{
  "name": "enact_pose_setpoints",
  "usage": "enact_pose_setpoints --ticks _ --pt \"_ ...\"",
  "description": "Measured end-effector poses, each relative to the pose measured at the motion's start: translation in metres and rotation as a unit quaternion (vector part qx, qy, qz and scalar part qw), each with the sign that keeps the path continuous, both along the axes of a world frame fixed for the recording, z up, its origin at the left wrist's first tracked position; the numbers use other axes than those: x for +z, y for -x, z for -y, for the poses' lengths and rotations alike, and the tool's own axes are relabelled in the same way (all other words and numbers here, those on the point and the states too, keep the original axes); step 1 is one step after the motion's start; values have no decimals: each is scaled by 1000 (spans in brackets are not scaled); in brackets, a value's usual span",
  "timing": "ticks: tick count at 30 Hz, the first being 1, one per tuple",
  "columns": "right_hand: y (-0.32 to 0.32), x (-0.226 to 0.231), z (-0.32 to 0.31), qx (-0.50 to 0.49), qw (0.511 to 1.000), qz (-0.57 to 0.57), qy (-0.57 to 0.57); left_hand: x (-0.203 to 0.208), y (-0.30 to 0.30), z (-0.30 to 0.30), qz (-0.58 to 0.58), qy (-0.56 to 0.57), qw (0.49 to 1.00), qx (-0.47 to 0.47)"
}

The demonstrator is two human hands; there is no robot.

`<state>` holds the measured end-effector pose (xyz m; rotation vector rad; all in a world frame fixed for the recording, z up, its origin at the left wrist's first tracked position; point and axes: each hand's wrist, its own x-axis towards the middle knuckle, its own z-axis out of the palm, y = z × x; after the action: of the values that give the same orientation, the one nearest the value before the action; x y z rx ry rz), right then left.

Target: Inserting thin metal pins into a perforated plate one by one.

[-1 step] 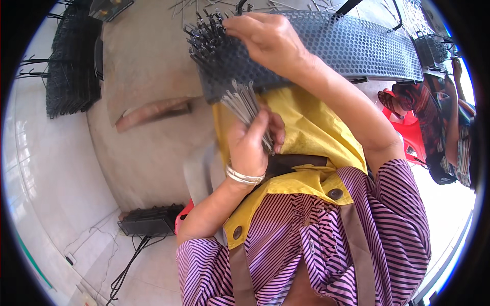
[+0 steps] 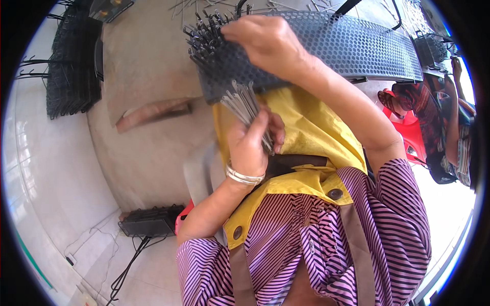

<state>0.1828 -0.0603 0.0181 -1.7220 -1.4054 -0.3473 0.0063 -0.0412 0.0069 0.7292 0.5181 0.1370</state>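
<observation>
A bundle of thin silver metal rods, some with small looped ends, fans upward out of my left hand. My left fingers are wrapped round its lower part, and a silver bangle circles that wrist. Farther off, my right hand is raised over a dark perforated metal panel, thumb and fingertips pinched together. Those fingertips are beside a dense cluster of black looped rod ends at the panel's left end. Whether anything sits in the pinch cannot be made out.
A yellow apron covers my lap below the panel. Black wire racks stand stacked at the left. Loose rods lie on the floor beyond the panel. At the right a person sits by a red chair.
My right hand has shifted very slightly left and down by the black rod ends. The left hand and its rods have stayed in place.
</observation>
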Motion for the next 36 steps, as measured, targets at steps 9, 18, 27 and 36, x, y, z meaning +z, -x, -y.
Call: enact_pose_setpoints --ticks 9,18,27,36 --pt "2 -6 -3 -24 997 56 55 -3 0 0 -4 8 1000 -6" --pt "27 3 25 -52 976 -210 33 -3 0 -1 4 13 1000 1" --pt "39 20 48 69 793 -592 125 13 -4 -1 15 3 999 -35" --pt "25 35 53 -65 804 -590 -30 7 2 -7 -1 -36 999 -38"
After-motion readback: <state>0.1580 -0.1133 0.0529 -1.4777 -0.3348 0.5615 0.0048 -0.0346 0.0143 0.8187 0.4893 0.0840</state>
